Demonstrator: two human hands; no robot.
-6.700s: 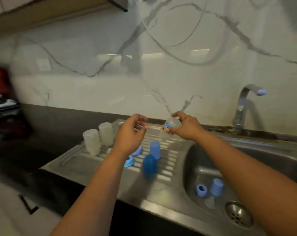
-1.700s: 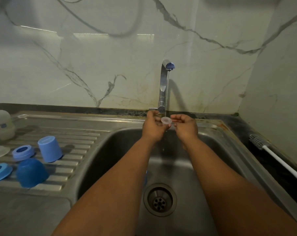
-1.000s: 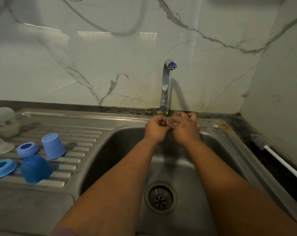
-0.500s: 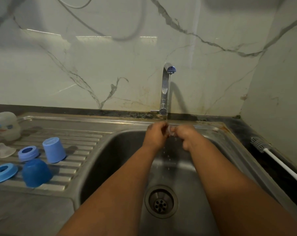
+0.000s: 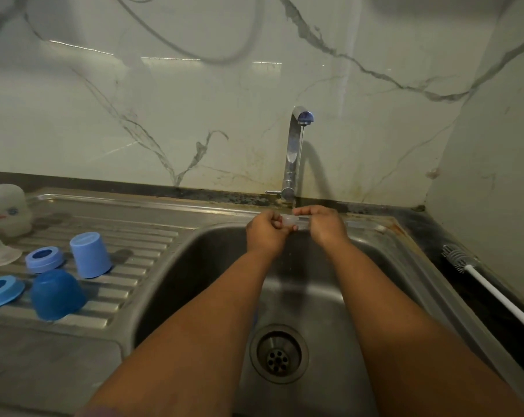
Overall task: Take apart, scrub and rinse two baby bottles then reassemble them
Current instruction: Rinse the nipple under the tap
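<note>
— Pinched between both hands: the left hand [image 5: 265, 233] and the right hand [image 5: 324, 225] each curl fingers round one small clear teat [image 5: 291, 221], held under the tap [image 5: 294, 155] at the far edge of the sink [image 5: 194, 266].

— How many parts lie about?

— On the draining board [image 5: 128, 233] to the left: one upturned bottle [image 5: 6, 210] at the far end, one second clear teat [image 5: 2, 254], two blue rings [image 5: 44, 259] [image 5: 0, 291], and two blue caps [image 5: 89, 254] [image 5: 56, 294], mouths down.

— And the held teat?

— Translucent, pale, partly hidden by fingers; its shape is hard to tell.

— The room?

— Steel sink with one drain [image 5: 278, 353], white veined marble wall, and one bottle brush [image 5: 477, 275] on the dark counter at right.
</note>
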